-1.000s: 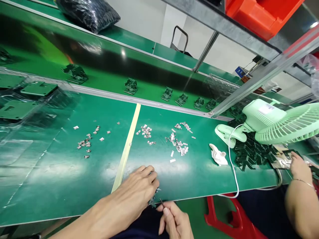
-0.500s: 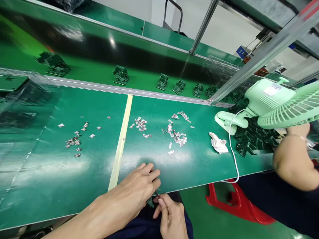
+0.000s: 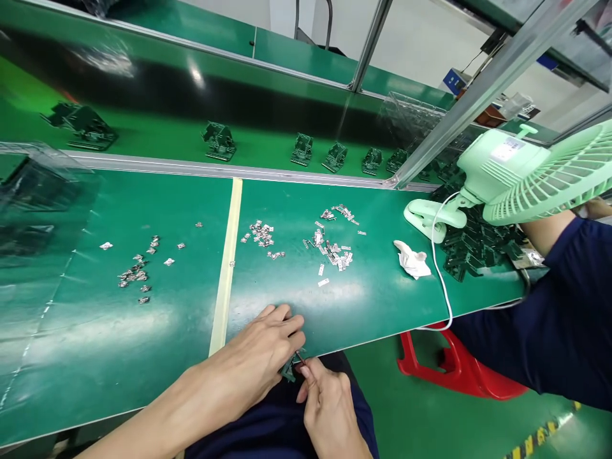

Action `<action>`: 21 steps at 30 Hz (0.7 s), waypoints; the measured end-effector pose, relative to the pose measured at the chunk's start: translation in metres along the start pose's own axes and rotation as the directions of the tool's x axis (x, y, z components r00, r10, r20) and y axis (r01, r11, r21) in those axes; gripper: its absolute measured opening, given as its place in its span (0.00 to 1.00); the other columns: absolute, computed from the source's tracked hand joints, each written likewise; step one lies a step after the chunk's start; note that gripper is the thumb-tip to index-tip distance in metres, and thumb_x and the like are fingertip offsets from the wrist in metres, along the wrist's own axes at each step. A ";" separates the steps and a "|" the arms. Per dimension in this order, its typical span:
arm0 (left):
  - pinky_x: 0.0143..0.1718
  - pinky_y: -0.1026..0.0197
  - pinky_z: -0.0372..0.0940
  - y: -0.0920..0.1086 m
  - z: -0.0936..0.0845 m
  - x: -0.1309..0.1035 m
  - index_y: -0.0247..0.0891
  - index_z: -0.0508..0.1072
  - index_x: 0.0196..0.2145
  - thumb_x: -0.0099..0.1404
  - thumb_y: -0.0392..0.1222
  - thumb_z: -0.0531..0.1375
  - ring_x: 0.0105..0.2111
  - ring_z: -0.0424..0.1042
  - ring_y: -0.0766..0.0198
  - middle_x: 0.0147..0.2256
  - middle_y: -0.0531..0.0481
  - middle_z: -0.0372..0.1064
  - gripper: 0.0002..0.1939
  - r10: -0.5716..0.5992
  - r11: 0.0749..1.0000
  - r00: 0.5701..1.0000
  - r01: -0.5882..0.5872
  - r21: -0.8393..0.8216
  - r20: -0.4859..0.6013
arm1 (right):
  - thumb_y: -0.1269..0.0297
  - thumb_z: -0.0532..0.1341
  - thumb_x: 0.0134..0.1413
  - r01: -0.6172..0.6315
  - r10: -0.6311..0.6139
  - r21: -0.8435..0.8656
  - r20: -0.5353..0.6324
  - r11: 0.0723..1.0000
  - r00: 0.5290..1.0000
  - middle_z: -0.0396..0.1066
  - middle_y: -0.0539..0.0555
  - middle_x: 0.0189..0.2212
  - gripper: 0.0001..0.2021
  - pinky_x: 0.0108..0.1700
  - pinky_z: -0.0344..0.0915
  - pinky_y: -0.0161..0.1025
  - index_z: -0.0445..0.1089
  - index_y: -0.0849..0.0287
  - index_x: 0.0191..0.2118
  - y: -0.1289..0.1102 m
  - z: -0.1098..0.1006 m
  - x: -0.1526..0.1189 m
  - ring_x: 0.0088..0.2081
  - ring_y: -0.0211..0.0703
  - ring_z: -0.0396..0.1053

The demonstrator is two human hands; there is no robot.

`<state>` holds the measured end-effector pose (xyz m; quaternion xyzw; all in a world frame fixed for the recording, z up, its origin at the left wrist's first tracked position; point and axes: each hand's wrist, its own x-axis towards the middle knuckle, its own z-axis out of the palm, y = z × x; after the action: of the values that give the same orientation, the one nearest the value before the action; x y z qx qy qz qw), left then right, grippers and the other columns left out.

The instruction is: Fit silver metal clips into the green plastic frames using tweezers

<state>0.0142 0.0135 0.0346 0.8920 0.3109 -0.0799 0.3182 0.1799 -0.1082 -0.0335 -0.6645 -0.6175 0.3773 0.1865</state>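
Gripping a small dark green part [image 3: 287, 371] at the near edge of the counter [image 3: 373, 306], the left hand [image 3: 272, 344] curls over it and hides most of it from where I stand. Just to the right, the right hand [image 3: 329, 395] pinches a thin dark tool [image 3: 300, 358] between thumb and fingers, its far end up against the left hand's fingers; whether it touches the part I can't tell.

Farther over, loose metal pieces [image 3: 132, 274] lie left of a pale yellow tape strip [image 3: 224, 287], with a tight cluster [image 3: 262, 234] and some flat silver plates [image 3: 340, 258] to its right. Toward the right are a crumpled white cloth [image 3: 412, 260], a pale green fan [image 3: 507, 159] and a heap of dark green parts [image 3: 478, 248]. Beyond the metal rail [image 3: 167, 167], dark green assemblies [image 3: 218, 141] stand in a row. At far right, a co-worker's navy sleeve [image 3: 535, 325] reaches in above a red stool [image 3: 459, 370].
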 end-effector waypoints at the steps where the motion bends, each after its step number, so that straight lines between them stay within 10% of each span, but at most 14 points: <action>1: 0.58 0.40 0.65 0.000 0.001 0.001 0.39 0.76 0.41 0.59 0.28 0.63 0.52 0.70 0.45 0.46 0.44 0.74 0.12 -0.006 1.000 1.000 0.006 0.012 0.012 | 0.63 0.44 0.77 -0.002 0.002 0.002 0.019 1.000 1.000 0.74 0.50 0.20 0.21 0.30 0.59 0.34 0.71 0.57 0.37 -0.002 -0.003 0.000 0.21 0.41 0.73; 8: 0.55 0.39 0.66 0.002 0.003 0.007 0.36 0.77 0.45 0.60 0.33 0.65 0.53 0.70 0.41 0.50 0.41 0.75 0.13 -0.044 0.997 0.998 0.040 0.071 0.054 | 0.78 0.47 0.63 0.025 -0.008 -0.204 0.084 0.979 0.996 0.70 0.50 0.21 0.17 0.28 0.53 0.38 0.71 0.56 0.40 -0.013 -0.017 -0.001 0.21 0.44 0.70; 21: 0.52 0.41 0.65 -0.003 0.014 0.001 0.37 0.75 0.42 0.61 0.33 0.62 0.49 0.69 0.44 0.47 0.44 0.73 0.10 -0.016 1.000 1.000 0.016 0.019 -0.010 | 0.73 0.44 0.70 0.111 -0.111 0.016 0.056 0.994 0.992 0.66 0.48 0.22 0.17 0.29 0.55 0.35 0.69 0.57 0.39 0.002 -0.003 -0.002 0.22 0.39 0.65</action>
<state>0.0133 0.0074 0.0220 0.8929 0.3187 -0.0808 0.3075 0.1835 -0.1099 -0.0330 -0.6169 -0.6561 0.3891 0.1940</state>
